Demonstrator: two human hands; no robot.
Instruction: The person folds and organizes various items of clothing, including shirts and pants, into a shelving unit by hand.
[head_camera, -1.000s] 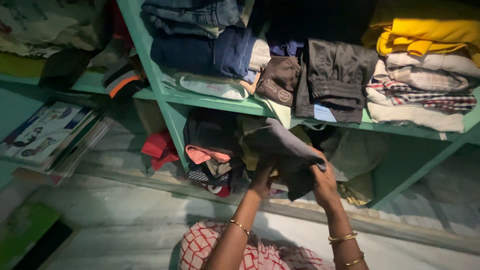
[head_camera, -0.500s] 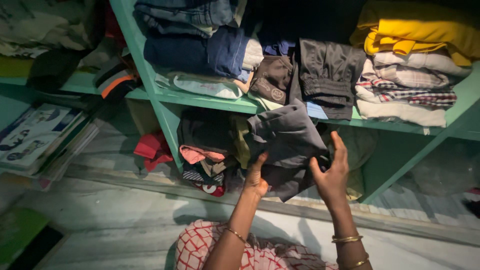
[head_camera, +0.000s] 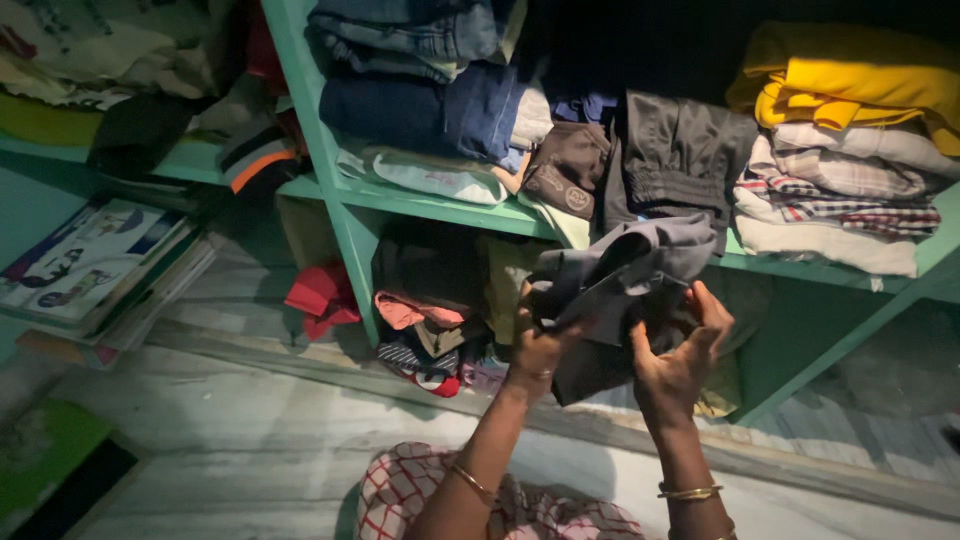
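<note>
Two tiers of the green wooden shelf unit (head_camera: 440, 205) fill my view, both packed with folded clothes. At the right end of the upper shelf sits a yellow folded garment (head_camera: 850, 80) on checked ones; near the middle a dark grey pair of trousers (head_camera: 680, 150) droops over the front edge.

I see a risk there: the crumpled grey cloth garment (head_camera: 620, 275) is raised just under that overhang, so lifting it further could snag the trousers and drag the stack off the edge. Its loose lower part also hangs free and might catch the lower shelf's heap.

My left hand (head_camera: 540, 345) pinches the garment's left side, fingers closed into the fabric. My right hand (head_camera: 680, 355) is spread, palm against its right underside.
</note>
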